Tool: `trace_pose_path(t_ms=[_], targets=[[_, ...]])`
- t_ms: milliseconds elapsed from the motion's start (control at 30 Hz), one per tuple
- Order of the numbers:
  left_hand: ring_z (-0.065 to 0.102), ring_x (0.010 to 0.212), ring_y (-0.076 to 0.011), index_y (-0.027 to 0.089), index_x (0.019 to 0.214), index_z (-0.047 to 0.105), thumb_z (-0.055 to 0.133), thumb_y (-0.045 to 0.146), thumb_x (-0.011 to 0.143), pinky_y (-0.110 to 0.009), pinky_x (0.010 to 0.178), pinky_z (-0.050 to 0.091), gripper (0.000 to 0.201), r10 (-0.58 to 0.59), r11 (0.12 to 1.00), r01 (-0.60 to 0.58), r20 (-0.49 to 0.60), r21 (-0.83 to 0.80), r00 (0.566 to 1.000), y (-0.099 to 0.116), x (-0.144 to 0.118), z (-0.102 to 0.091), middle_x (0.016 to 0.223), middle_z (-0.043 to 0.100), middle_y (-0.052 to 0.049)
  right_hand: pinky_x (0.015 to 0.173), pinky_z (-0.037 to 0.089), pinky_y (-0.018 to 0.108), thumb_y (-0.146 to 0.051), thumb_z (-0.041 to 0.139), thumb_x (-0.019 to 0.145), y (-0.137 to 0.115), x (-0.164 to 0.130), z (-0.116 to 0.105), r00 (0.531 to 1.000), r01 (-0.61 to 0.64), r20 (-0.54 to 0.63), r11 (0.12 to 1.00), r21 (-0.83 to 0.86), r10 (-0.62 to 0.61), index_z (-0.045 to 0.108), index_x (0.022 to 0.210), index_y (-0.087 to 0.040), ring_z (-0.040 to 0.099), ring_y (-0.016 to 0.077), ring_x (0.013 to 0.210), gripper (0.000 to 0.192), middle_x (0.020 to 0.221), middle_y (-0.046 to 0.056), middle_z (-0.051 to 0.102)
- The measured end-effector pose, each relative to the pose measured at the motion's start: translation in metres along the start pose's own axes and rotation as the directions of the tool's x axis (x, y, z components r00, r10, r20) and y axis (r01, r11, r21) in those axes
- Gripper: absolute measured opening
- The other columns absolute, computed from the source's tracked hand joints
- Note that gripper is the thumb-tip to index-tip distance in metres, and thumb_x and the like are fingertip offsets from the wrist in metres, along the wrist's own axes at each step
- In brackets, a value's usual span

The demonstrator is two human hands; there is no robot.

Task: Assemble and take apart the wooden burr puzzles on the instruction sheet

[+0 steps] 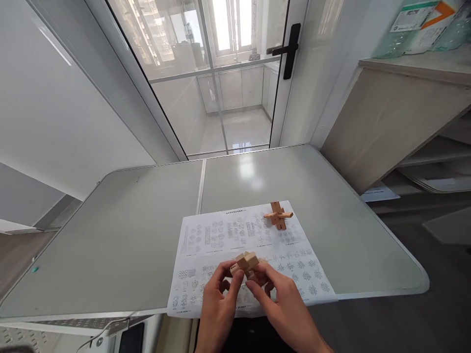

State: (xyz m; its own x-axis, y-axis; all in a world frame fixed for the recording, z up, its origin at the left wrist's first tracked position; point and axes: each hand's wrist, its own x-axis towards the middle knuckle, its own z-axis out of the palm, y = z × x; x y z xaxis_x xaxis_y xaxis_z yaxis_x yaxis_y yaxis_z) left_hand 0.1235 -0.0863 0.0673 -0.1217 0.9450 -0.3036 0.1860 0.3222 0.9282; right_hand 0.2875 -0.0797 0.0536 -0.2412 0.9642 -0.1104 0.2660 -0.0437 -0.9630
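Observation:
Between my two hands is a wooden interlocking puzzle [247, 262] of light, blocky pieces, held over the near part of a printed sheet. My left hand [222, 294] pinches its left side with thumb and fingers. On the right side, my right hand [275, 294] grips it the same way, hiding part of the wood. Dark marks show on one piece. The instruction sheet [191, 230] carries many small line diagrams and lies flat on the table. A second wooden puzzle [278, 215], cross-shaped with sticks pointing several ways, rests on the sheet's far right corner.
The grey-green table [147, 235] has rounded corners and a pale seam [201, 186]. Beyond it stands a glass door with a black handle [291, 51]. A wooden shelf unit [390, 113] with bottles [401, 34] rises at right. A small teal object [35, 269] lies near the left edge.

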Motion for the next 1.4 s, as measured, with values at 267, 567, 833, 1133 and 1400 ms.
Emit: trace_pose_path(t_ms=[267,567,833,1133,1400], targets=[[0.041,0.065,-0.0139,0.02,0.08,0.055,0.054,0.077,0.096,-0.028,0.062,0.034,0.06,-0.077,0.996,0.088,0.354,-0.012,0.932,0.009,0.0,-0.008,0.072,0.049,0.001,0.059,0.052,0.026,-0.044,0.055,0.109,0.013,-0.009,-0.011,0.996,0.071,-0.042,0.982,-0.173,-0.08,0.067,0.099,-0.025,0.066,0.0185,0.07,0.024,0.084,0.002,0.073],[0.038,0.059,-0.0135,0.021,0.084,0.055,0.054,0.074,0.098,-0.028,0.06,0.03,0.055,-0.117,0.993,0.118,0.496,0.03,0.861,0.013,-0.004,-0.015,0.064,0.047,0.003,0.058,0.05,0.027,-0.044,0.052,0.108,0.01,-0.013,-0.025,0.997,0.058,0.049,0.986,-0.159,-0.051,0.065,0.096,-0.025,0.067,0.0212,0.072,0.026,0.083,0.004,0.072],[0.055,0.075,-0.0216,0.022,0.085,0.066,0.061,0.066,0.097,-0.029,0.068,0.04,0.046,-0.027,0.947,-0.072,0.301,0.314,0.953,0.018,-0.017,-0.003,0.08,0.064,-0.004,0.055,0.053,0.028,-0.049,0.056,0.105,0.021,-0.01,-0.038,0.988,-0.035,-0.154,0.982,-0.184,0.006,0.066,0.104,-0.026,0.073,0.0227,0.075,0.026,0.088,0.005,0.076],[0.052,0.061,-0.0193,0.024,0.074,0.052,0.06,0.067,0.095,-0.029,0.063,0.035,0.049,0.057,0.777,0.023,-0.106,0.629,0.993,-0.019,0.002,-0.015,0.066,0.061,0.0,0.061,0.055,0.033,-0.049,0.056,0.105,0.056,0.003,-0.041,0.961,-0.063,-0.271,0.909,-0.413,-0.056,0.063,0.1,-0.026,0.073,0.0227,0.073,0.024,0.097,0.005,0.073],[0.058,0.06,-0.0208,0.024,0.077,0.055,0.069,0.058,0.091,-0.03,0.064,0.035,0.04,0.092,0.71,-0.024,-0.06,0.704,0.994,-0.026,0.006,-0.007,0.069,0.065,-0.001,0.058,0.053,0.035,-0.042,0.054,0.104,0.055,0.01,-0.02,0.953,-0.036,-0.272,0.84,-0.542,-0.135,0.057,0.093,-0.026,0.074,0.0242,0.072,0.02,0.094,0.004,0.069]])
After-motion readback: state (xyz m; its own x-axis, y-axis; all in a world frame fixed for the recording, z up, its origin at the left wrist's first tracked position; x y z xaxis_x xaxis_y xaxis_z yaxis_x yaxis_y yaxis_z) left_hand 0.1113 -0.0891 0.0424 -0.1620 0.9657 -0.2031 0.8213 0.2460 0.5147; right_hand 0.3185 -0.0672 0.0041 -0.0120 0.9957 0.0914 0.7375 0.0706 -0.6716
